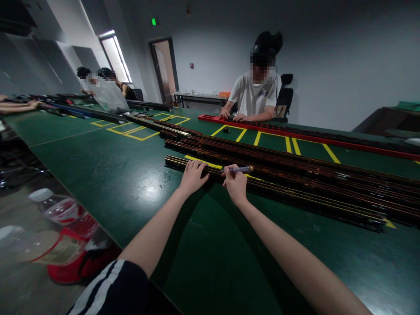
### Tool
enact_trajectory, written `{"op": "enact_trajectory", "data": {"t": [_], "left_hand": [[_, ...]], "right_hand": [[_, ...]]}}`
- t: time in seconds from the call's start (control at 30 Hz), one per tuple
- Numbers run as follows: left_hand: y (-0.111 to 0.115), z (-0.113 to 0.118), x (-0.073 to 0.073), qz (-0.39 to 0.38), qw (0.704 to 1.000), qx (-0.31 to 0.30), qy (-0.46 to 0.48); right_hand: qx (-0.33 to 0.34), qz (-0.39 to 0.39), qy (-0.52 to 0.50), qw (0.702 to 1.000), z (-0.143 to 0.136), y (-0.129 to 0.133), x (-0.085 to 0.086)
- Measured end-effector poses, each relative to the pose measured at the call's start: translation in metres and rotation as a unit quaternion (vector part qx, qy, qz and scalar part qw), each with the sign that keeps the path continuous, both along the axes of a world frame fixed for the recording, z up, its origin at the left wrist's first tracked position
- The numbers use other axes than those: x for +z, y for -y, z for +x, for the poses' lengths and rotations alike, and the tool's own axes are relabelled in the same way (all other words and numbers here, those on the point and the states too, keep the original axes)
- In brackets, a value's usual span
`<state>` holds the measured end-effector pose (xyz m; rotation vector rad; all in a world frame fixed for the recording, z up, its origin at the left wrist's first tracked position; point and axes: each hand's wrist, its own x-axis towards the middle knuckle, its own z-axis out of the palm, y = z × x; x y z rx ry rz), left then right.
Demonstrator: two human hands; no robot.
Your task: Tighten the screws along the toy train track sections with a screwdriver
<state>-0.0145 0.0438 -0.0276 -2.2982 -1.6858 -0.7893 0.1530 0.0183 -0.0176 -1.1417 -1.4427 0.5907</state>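
Observation:
My left hand (193, 177) lies over the left part of a long dark rail (295, 194) with brass-coloured lines along it. Its fingers rest across the top and the thumb is spread to the right. A little further along, my right hand (236, 186) is closed round a slim screwdriver (241, 169) with a translucent purple handle. The handle's end points right, and the shaft points left, low over the rail. My fingers partly cover the tool, and its tip is too small to make out. The rail lies flat on the green table (131, 188).
More dark rails (278, 159) lie side by side just behind. Across the table, a person (257, 96) has both hands at a long red tray (328, 140). Yellow tape (288, 146) marks the tabletop. Bottles (68, 214) stand beyond the left edge; a plastic bag (111, 98) sits further back.

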Motion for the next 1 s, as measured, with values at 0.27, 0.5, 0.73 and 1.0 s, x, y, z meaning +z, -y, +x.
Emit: {"op": "enact_trajectory", "data": {"t": [0.27, 0.5, 0.73, 1.0], "left_hand": [[0.0013, 0.0002, 0.0014, -0.003, 1.000, 0.001, -0.006], [0.0003, -0.0005, 0.0005, -0.005, 1.000, -0.001, -0.009], [-0.0002, -0.0006, -0.0002, -0.007, 1.000, -0.003, -0.001], [-0.0006, -0.0012, -0.0003, -0.004, 1.000, -0.006, -0.011]], "right_hand": [[0.005, -0.008, -0.007, 1.000, -0.0006, 0.0010, 0.0010], [0.008, -0.006, -0.004, 1.000, -0.0005, 0.0009, 0.0010], [0.010, -0.007, -0.002, 1.000, -0.0005, 0.0010, 0.0016], [0.010, -0.002, 0.003, 1.000, -0.0004, 0.0010, 0.0009]]}}
